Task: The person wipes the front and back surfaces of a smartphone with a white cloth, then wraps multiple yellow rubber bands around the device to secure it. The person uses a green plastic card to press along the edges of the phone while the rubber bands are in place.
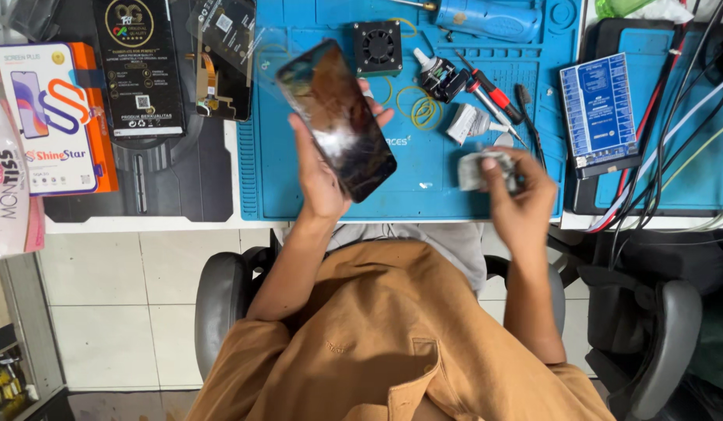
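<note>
left hand point(321, 175) fingers wrapped round phone point(336, 117), tilted over blue mat point(424, 175); right hand point(519, 199) fingers pinching cloth point(474, 168) nr tools

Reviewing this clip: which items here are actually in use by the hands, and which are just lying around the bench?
In use:
left hand holding the dark phone
right hand gripping a crumpled white wipe

Lying about:
small black fan
red-handled screwdriver
yellow wire loop
blue device
orange and white box
black box
blue mat
</note>
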